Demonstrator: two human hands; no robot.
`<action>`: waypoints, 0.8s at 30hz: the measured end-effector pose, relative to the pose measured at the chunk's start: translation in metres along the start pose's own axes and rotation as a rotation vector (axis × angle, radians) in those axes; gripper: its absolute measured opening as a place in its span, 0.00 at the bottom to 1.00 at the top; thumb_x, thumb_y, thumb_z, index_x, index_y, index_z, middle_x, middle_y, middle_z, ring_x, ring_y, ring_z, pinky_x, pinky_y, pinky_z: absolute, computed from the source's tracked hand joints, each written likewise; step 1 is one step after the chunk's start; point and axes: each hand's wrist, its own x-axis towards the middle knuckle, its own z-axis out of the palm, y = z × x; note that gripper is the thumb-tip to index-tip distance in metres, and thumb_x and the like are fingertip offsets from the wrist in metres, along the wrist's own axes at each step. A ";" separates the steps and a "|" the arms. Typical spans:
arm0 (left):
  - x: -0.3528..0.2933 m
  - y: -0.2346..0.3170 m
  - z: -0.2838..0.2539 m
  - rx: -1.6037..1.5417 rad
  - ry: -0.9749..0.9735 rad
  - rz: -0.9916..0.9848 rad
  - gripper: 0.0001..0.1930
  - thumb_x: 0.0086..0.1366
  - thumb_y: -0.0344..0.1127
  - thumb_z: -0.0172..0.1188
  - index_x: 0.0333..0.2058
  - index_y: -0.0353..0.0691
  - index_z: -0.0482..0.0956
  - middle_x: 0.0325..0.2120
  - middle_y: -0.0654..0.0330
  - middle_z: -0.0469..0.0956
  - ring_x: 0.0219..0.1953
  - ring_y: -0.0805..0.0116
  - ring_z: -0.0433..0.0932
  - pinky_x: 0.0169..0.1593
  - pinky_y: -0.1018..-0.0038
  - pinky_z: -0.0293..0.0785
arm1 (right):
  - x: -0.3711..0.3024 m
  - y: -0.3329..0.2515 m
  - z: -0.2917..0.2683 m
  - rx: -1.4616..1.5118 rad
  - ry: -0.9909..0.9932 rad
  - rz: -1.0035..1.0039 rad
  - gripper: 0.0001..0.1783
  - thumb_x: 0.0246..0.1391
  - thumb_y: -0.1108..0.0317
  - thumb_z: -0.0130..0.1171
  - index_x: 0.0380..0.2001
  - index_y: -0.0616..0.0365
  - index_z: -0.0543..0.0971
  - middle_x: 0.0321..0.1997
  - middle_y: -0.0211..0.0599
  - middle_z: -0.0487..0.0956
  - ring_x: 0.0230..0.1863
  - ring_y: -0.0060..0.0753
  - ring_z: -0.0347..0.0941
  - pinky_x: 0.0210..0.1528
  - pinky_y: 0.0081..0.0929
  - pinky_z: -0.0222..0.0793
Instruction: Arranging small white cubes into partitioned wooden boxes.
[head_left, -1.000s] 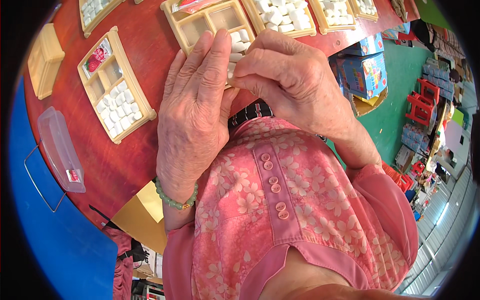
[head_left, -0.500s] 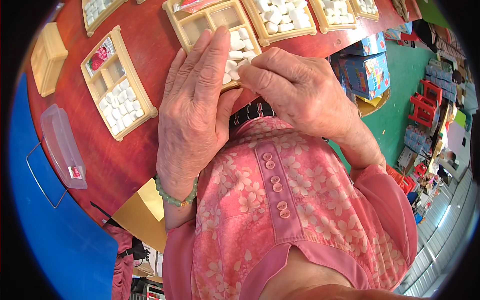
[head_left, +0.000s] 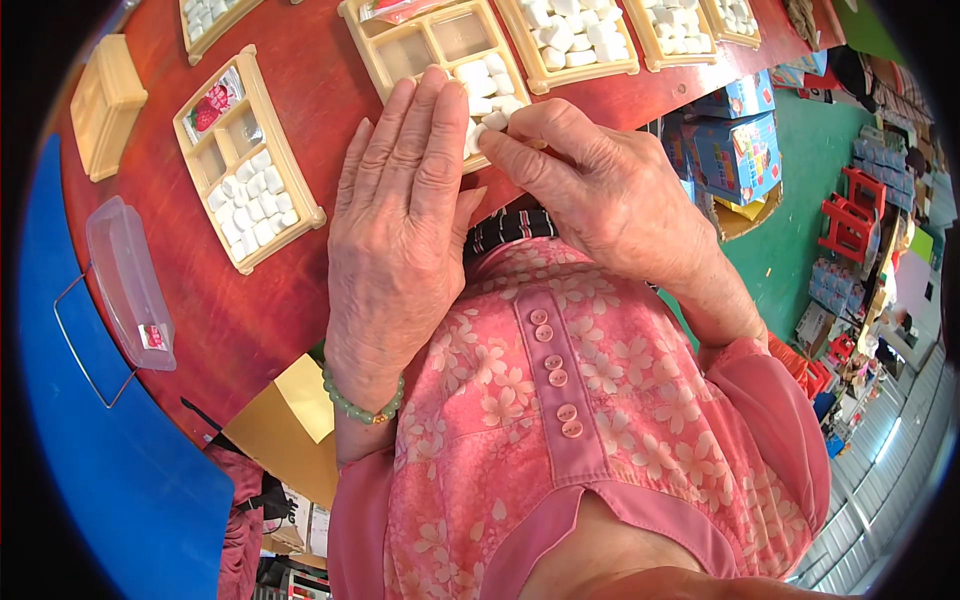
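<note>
Directly before me is a tan compartment tray [head_left: 405, 55], with a red packet [head_left: 408, 9] in its far part and white marshmallows [head_left: 480, 85] in its near compartment. My left hand [head_left: 398, 215], a green bead bracelet at its wrist, lies over the tray's near left side with fingers straight and nothing held. Thumb and forefinger of my right hand [head_left: 625, 190] pinch a white marshmallow [head_left: 495, 121] at the tray's near right corner. The left fingers hide part of the near compartment. To the left lies a similar tray [head_left: 207, 160] with a strawberry-printed packet [head_left: 212, 105] and marshmallows [head_left: 252, 200].
More marshmallow trays [head_left: 585, 72] line the table's far side. Stacked tan trays [head_left: 105, 105] stand at the far left, above a clear plastic box [head_left: 125, 280] at the red table's [head_left: 290, 290] edge. Blue printed boxes [head_left: 735, 160] sit beside the table on the right.
Both hands still work at the same tray. The left fingers lie closer together, and the right fingertips now show a marshmallow between them. The whole view has shifted slightly.
</note>
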 end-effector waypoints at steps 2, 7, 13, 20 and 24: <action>0.001 0.001 0.000 0.037 0.017 0.006 0.33 0.64 0.31 0.62 0.68 0.37 0.63 0.66 0.51 0.68 0.66 0.47 0.68 0.67 0.56 0.67 | 0.002 -0.003 -0.004 0.011 -0.025 0.021 0.24 0.46 0.74 0.62 0.50 0.60 0.81 0.46 0.36 0.76 0.38 0.39 0.82 0.34 0.32 0.82; 0.001 0.000 0.000 0.051 0.015 0.010 0.33 0.65 0.32 0.62 0.68 0.37 0.64 0.66 0.51 0.68 0.66 0.47 0.68 0.67 0.57 0.67 | 0.004 -0.009 -0.006 0.014 -0.052 0.067 0.26 0.46 0.75 0.63 0.52 0.58 0.80 0.48 0.35 0.75 0.39 0.40 0.82 0.34 0.34 0.82; 0.003 0.001 -0.004 0.053 0.007 0.033 0.29 0.65 0.32 0.62 0.65 0.36 0.69 0.66 0.50 0.68 0.66 0.47 0.69 0.66 0.57 0.69 | 0.002 -0.006 -0.006 0.303 0.118 0.137 0.15 0.56 0.75 0.63 0.47 0.62 0.82 0.40 0.38 0.77 0.40 0.34 0.80 0.37 0.27 0.78; -0.005 -0.001 -0.004 -0.079 0.175 0.046 0.24 0.63 0.29 0.65 0.58 0.34 0.76 0.61 0.46 0.72 0.62 0.46 0.73 0.62 0.58 0.74 | -0.009 0.006 -0.020 1.979 0.125 0.634 0.26 0.75 0.53 0.39 0.48 0.67 0.78 0.32 0.29 0.74 0.27 0.20 0.62 0.24 0.16 0.59; -0.007 0.012 -0.008 -0.143 0.303 0.103 0.16 0.59 0.31 0.70 0.46 0.36 0.84 0.48 0.52 0.80 0.49 0.49 0.80 0.50 0.62 0.80 | -0.019 -0.010 -0.013 2.221 0.390 0.823 0.33 0.74 0.44 0.35 0.51 0.67 0.76 0.38 0.35 0.75 0.33 0.27 0.67 0.31 0.22 0.64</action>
